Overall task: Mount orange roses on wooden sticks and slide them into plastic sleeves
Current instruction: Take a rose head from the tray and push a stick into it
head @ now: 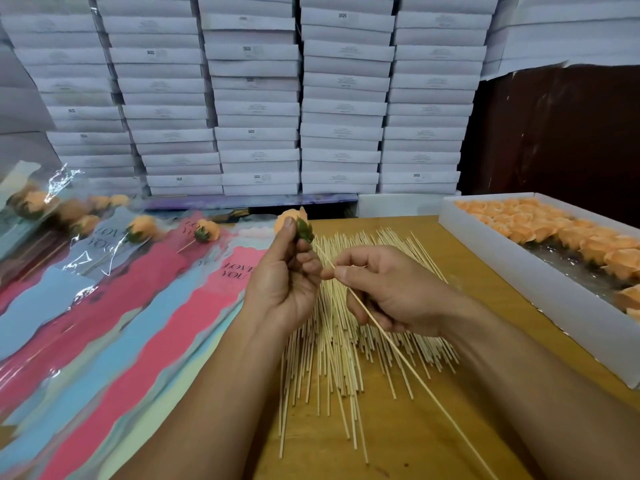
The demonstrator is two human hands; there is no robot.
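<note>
Orange petals and a green calyx sit in my left hand (284, 282), just above the middle of the frame: this rose (291, 221) is pinched between thumb and curled fingers, bloom facing up and away from me, calyx turned toward my right. My right hand (388, 289) pinches 1 wooden stick (391, 344) near its upper end between thumb and forefinger. The stick's tip reaches the base of the calyx; I cannot tell whether it has entered yet.

I judge the step in hand to be seating the stick in the rose. To do it well I should keep the tip aimed at the centre of the calyx, hold the bloom by its base so the petals are not crushed, and push along the stick's own line rather than sideways, since a stick this thin will bow or snap.

The stick's long axis runs diagonally, from the rose at upper centre down to the lower right of the frame, free end toward me.

Beneath both hands lies the loose pile of sticks (346, 341) on the wooden table (467, 271). At left are plastic sleeves (138, 306) printed in pink and blue, some holding finished roses (142, 227) at upper left. At right, the white box of roses (540, 230).
</note>
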